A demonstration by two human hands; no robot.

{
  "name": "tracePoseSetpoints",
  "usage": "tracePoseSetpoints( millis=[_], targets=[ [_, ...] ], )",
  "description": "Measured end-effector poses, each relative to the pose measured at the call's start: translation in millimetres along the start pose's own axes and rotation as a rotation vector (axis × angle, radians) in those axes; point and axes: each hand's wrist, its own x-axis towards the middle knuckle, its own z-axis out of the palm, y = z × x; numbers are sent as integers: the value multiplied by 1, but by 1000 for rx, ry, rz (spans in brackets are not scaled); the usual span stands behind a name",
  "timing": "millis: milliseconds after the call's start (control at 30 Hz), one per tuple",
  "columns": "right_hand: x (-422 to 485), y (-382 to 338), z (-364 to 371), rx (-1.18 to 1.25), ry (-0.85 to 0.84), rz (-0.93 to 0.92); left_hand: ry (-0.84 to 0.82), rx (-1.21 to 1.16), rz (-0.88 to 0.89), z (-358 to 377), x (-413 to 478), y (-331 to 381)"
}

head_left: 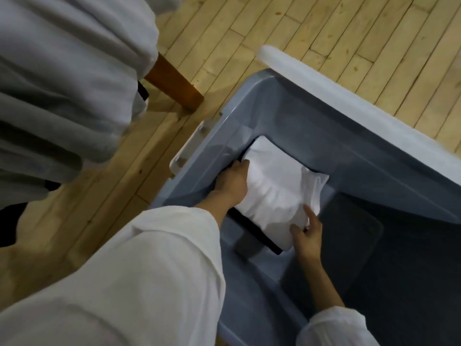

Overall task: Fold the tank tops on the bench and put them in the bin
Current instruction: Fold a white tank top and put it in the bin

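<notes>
Deep inside the bin (324, 126), both hands grip a folded white tank top (274, 181), left hand (232, 182) beside the bin's wall, right hand (308, 237) nearer its middle.

Pale plank floor (324, 26) beyond and left of the left hand (232, 183); brown wooden leg (174, 83) standing there, dimly lit.

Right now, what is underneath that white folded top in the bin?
A black strip shows under the white folded top along its near edge, probably another garment. The rest is covered, so how much lies below is hidden.
</notes>
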Motion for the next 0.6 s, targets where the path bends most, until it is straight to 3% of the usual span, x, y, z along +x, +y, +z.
tracePoseSetpoints(
  millis=[167, 300, 467, 533, 600],
  targets=[
    [0, 4, -3, -6, 5, -9, -65, 120, -89, 15, -18, -1],
    [-6, 2, 5, 14, 115, -39, 104, 284, -124, 21, -25, 2],
    [-17, 14, 19, -118, 114, -29, 114, 333, -137, 33, -31, 3],
    [-13, 9, 21, -275, 255, -212, 169, 362, -134, 44, -38, 5],
    [1, 3, 26, -430, 269, -477, 219, 408, -82, 57, -44, 12]
  ],
)
